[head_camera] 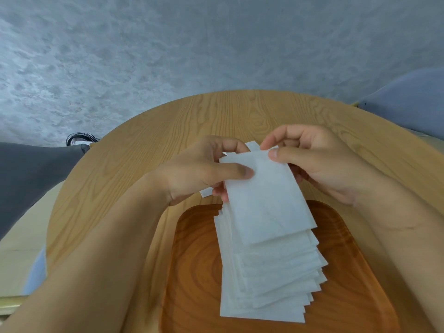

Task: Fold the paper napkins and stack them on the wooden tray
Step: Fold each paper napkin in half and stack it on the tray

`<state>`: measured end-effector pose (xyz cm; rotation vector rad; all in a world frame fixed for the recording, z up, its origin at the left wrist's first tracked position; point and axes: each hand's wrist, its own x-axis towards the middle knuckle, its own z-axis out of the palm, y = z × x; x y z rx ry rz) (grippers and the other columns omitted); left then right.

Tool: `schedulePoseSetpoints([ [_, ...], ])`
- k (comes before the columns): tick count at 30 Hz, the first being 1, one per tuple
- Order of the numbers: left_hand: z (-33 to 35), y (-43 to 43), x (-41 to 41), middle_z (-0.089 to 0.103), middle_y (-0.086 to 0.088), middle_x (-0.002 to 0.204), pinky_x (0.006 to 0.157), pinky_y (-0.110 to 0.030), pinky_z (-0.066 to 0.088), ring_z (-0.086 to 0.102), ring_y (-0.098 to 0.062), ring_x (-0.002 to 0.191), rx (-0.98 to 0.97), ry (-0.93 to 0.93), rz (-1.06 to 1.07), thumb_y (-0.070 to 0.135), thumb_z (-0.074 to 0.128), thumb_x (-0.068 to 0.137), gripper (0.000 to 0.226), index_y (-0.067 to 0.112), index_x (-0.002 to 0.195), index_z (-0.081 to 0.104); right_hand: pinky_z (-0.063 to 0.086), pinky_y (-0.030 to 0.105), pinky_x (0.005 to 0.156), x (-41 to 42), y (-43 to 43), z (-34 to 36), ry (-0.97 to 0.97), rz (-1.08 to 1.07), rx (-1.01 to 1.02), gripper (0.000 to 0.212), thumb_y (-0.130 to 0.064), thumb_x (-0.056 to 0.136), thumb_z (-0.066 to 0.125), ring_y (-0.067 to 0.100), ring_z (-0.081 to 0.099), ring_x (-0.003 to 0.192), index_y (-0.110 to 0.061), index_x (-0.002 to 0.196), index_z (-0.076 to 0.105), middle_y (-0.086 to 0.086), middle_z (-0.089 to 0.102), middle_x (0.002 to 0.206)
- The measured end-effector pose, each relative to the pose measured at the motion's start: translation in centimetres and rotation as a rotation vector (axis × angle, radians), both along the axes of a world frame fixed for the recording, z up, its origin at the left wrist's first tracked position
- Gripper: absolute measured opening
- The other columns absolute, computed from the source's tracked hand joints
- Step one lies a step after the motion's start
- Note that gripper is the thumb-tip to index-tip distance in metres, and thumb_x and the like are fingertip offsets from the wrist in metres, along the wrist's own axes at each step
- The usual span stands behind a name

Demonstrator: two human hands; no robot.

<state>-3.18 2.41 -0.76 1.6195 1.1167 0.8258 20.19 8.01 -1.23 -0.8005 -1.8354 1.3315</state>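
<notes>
1. The wooden tray (197, 272) lies nearest, on the round table (216, 111). Tray wood shows on both sides of the stack of folded napkins (269, 284), whose edges are fanned, not aligned.
2. Over the far end of the stack, one folded napkin (264, 200) is held in the air.
3. The left hand (199, 171) pinches its left edge, thumb on top, fingers below.
4. The right hand (319, 162) pinches its far right corner between thumb and index finger.
5. Beyond the hands the table wood runs to its curved far edge.
</notes>
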Motion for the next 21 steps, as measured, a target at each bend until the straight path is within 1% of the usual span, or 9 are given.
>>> schedulePoseSetpoints([
  [3,-0.2,0.2,-0.1,0.07,-0.005,0.067,0.048,-0.02,0.043,0.057,-0.013,0.049,-0.004,0.049,0.05,0.017,0.075,0.093,0.012,0.008,0.1,0.072,0.04,0.019,0.044,0.1,0.0,0.0,-0.06,0.041,-0.003,0.016,-0.003,0.093,0.068,0.007,0.052,0.051,-0.016,0.089,0.077,0.001,0.063,0.064],
  [5,-0.4,0.3,-0.1,0.069,-0.003,0.066,0.049,-0.018,0.044,0.056,-0.011,0.051,0.003,0.098,0.071,0.015,0.077,0.093,0.007,0.009,0.097,0.074,0.04,0.017,0.044,0.0,0.1,0.0,-0.081,0.056,-0.009,0.011,-0.009,0.089,0.069,0.006,0.052,0.05,-0.017,0.09,0.077,0.002,0.064,0.066],
  [8,-0.7,0.5,0.0,0.069,-0.003,0.068,0.05,-0.015,0.044,0.056,-0.007,0.052,0.027,0.134,0.075,0.012,0.077,0.092,0.004,0.01,0.095,0.077,0.042,0.017,0.046,0.2,0.2,-0.1,-0.114,0.058,0.008,0.012,-0.013,0.086,0.068,0.007,0.054,0.053,-0.019,0.092,0.077,0.007,0.068,0.072],
  [11,-0.9,0.5,0.1,0.072,-0.004,0.073,0.052,-0.011,0.044,0.059,-0.002,0.054,0.048,0.12,0.085,0.008,0.076,0.092,0.006,0.006,0.097,0.079,0.044,0.017,0.049,0.3,0.3,-0.2,-0.145,0.04,0.045,0.007,-0.017,0.087,0.072,0.008,0.054,0.054,-0.019,0.092,0.077,0.003,0.068,0.07],
  [14,-1.0,0.6,0.0,0.073,-0.004,0.079,0.062,-0.016,0.048,0.062,-0.005,0.067,0.12,0.174,0.125,0.011,0.079,0.09,0.007,0.013,0.096,0.082,0.043,0.013,0.049,0.1,0.4,-0.5,-0.132,-0.006,0.079,0.003,-0.015,0.092,0.075,0.003,0.055,0.053,-0.016,0.092,0.077,-0.011,0.068,0.067],
  [16,-1.2,0.7,-0.1,0.075,-0.005,0.088,0.074,-0.027,0.054,0.065,-0.017,0.077,0.191,0.234,0.177,0.017,0.082,0.088,0.009,0.018,0.097,0.082,0.045,0.012,0.053,0.0,0.6,-0.8,-0.151,-0.053,0.113,0.003,-0.019,0.092,0.075,0.0,0.057,0.057,-0.02,0.093,0.078,-0.019,0.068,0.067],
  [17,-1.3,0.9,-0.1,0.076,-0.002,0.092,0.08,-0.028,0.055,0.067,-0.021,0.084,0.224,0.256,0.217,0.021,0.083,0.087,0.011,0.021,0.098,0.082,0.046,0.011,0.057,0.0,0.6,-1.0,-0.167,-0.069,0.129,0.004,-0.021,0.091,0.076,-0.001,0.058,0.061,-0.022,0.093,0.078,-0.021,0.068,0.068],
  [20,-1.8,1.3,-0.4,0.077,0.011,0.098,0.081,-0.021,0.054,0.069,-0.011,0.094,0.271,0.312,0.331,0.027,0.083,0.086,0.013,0.024,0.099,0.081,0.05,0.013,0.067,-0.1,0.8,-1.2,-0.22,-0.104,0.142,0.004,-0.025,0.091,0.077,0.001,0.061,0.071,-0.025,0.094,0.079,-0.017,0.072,0.079],
  [21,-2.0,1.4,-0.5,0.076,0.014,0.101,0.083,-0.022,0.053,0.068,-0.008,0.1,0.274,0.35,0.364,0.03,0.082,0.087,0.014,0.025,0.1,0.08,0.05,0.014,0.068,-0.1,0.8,-1.3,-0.225,-0.103,0.138,0.004,-0.025,0.091,0.077,0.002,0.061,0.071,-0.024,0.094,0.08,-0.014,0.073,0.082],
])
